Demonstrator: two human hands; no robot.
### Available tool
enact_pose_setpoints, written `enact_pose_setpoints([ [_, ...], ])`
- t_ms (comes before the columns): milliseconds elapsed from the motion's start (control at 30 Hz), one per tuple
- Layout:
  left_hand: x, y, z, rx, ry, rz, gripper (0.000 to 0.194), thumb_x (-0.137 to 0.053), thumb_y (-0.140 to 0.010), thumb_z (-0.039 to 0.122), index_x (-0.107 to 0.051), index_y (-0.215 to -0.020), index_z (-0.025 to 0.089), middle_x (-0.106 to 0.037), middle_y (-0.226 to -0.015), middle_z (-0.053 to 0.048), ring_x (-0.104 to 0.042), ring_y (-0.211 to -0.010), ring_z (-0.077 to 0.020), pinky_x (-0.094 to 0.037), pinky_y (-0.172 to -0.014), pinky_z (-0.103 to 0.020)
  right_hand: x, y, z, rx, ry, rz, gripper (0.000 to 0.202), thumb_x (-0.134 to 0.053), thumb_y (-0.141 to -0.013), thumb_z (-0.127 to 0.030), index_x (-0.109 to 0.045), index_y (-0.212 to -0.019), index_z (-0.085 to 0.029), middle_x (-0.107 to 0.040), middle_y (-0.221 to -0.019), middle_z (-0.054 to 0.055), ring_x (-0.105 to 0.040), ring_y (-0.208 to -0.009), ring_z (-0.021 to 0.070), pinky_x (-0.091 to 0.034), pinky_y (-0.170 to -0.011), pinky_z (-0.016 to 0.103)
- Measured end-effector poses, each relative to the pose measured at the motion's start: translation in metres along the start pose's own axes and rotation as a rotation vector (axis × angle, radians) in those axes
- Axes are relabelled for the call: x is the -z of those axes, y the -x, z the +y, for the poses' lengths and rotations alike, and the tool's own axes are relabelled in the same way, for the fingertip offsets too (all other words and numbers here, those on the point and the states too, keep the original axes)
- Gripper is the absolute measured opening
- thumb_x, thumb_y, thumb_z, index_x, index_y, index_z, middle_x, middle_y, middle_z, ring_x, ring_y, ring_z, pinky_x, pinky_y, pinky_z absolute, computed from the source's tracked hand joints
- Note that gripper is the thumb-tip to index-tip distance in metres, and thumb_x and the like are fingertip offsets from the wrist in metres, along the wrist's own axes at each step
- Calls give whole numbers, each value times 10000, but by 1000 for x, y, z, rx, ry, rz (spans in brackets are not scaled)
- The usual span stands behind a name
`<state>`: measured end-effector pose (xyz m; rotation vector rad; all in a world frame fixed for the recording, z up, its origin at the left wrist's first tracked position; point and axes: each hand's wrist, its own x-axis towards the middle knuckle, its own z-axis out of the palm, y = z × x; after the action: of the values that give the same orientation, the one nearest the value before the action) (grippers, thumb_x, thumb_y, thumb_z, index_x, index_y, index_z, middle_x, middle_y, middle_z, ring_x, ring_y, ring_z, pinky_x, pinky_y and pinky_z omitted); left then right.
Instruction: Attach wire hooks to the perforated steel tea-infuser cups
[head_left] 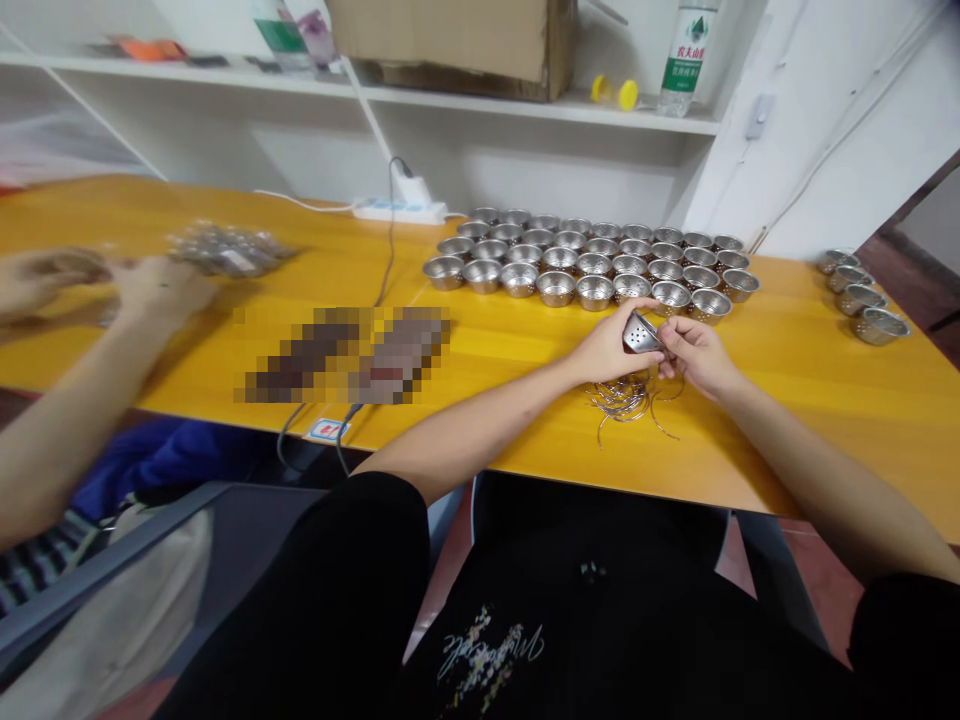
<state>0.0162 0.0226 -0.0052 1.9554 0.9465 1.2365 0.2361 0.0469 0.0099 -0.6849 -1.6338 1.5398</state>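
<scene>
Perforated metal cup [639,334]: one, tilted, held over yellow table [757,440], in left hand [609,345], with thumb and fingers curved around its side. Right hand [699,352]: thumb and fingertips pinched together at cup's rim; any wire between them too small to tell. Curved metal wires [626,399]: loose heap on table, just below hands. Matching cups [556,288]: upright, close rows behind; short row [882,327] of four farther right.
</scene>
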Motion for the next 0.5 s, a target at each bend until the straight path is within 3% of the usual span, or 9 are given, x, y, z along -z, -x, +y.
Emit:
enact_pose_setpoints([
  [367, 1, 0, -1, -13, -22, -5, 799, -918, -873, 325, -537, -1571, 248, -768, -1173, -55, -751, -1001, -260, -627, -989, -474, 4, -1, 2, -10, 22, 16, 661, -1021, -800, -812, -671, -828, -253, -691, -625, -34, -610, -457, 120, -603, -519, 282],
  [500, 0, 1, 0, -57, -32, -3, 816, -896, -871, 291, -516, -1591, 246, -774, -1269, -87, -764, -1077, -279, -621, -1042, -495, 5, -2, 3, -9, 28, 7, 652, -1031, -796, -801, -679, -840, -254, -696, -643, -30, -627, -482, 128, -582, -502, 277],
])
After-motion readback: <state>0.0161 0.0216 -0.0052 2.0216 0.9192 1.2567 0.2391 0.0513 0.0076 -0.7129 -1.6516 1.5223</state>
